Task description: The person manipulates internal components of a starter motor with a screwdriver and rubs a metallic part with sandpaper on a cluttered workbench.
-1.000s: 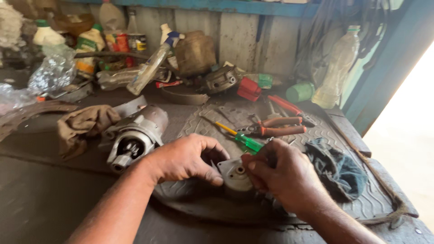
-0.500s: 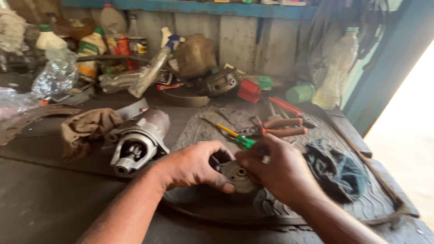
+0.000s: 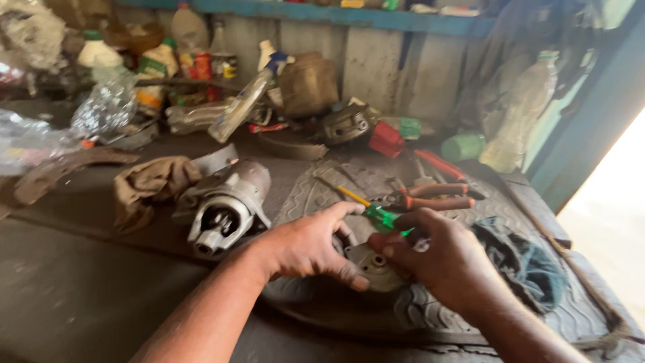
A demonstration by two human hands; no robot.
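Note:
My left hand and my right hand both grip a small round grey metal cover with a hole in its middle, held just above a black rubber mat. My fingers hide most of the cover's edge. A screwdriver with a green and yellow handle lies on the mat just behind my hands. A grey starter motor rests on its side to the left of my left hand.
Orange-handled pliers lie behind the screwdriver. A brown rag sits left of the motor, a dark cloth right of my right hand. Bottles, plastic bags and metal parts crowd the bench's back against a wooden wall.
Both hands have kept hold of the round cover and turned it, so its face with the centre hole now shows. The view has shifted slightly.

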